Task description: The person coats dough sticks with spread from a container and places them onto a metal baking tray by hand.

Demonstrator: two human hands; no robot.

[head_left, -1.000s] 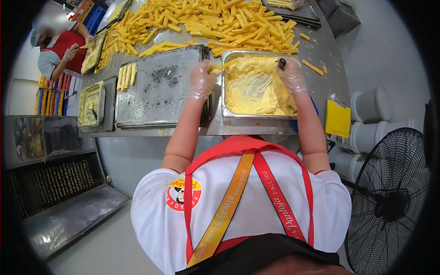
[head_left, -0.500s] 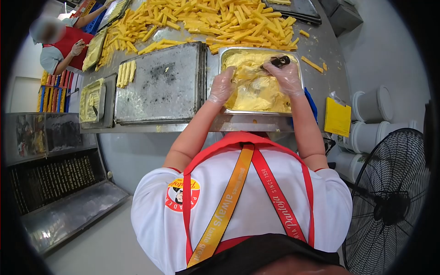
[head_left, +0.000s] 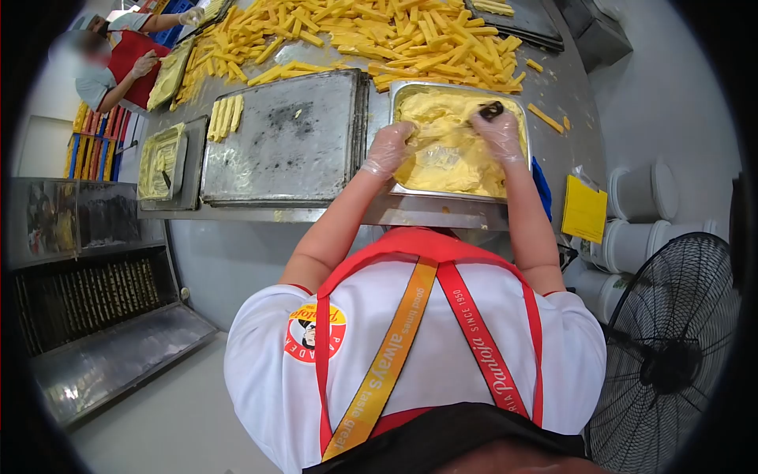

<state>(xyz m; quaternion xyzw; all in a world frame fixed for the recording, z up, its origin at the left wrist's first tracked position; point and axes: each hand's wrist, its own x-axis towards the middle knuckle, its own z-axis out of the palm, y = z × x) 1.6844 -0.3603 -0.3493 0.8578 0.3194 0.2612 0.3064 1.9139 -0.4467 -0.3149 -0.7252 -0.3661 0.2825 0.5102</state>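
Note:
A rectangular metal pan (head_left: 527, 150) of pale yellow cream (head_left: 450, 170) sits at the table's near edge in front of me. My right hand (head_left: 499, 136), in a clear plastic glove, is closed around a black-handled spatula (head_left: 491, 110) over the right part of the cream. Its blade is blurred and partly lost in the cream. On the pan's left side, my gloved left hand (head_left: 391, 148) has its fingers closed over the rim; its fingertips are partly hidden.
Yellow sticks (head_left: 426, 39) lie heaped behind the pan. Stacked baking trays (head_left: 276, 146) carry a few cream-coated sticks (head_left: 227, 118). Farther left is a smaller cream pan (head_left: 162, 162). A co-worker (head_left: 130, 71) stands at the far left. A fan (head_left: 671, 355) and white buckets (head_left: 643, 193) are at right.
My right hand and the spatula have shifted slightly over the cream, whose surface has changed shape. My left hand stays at the rim. The view has turned a little, and the co-worker's arms have moved.

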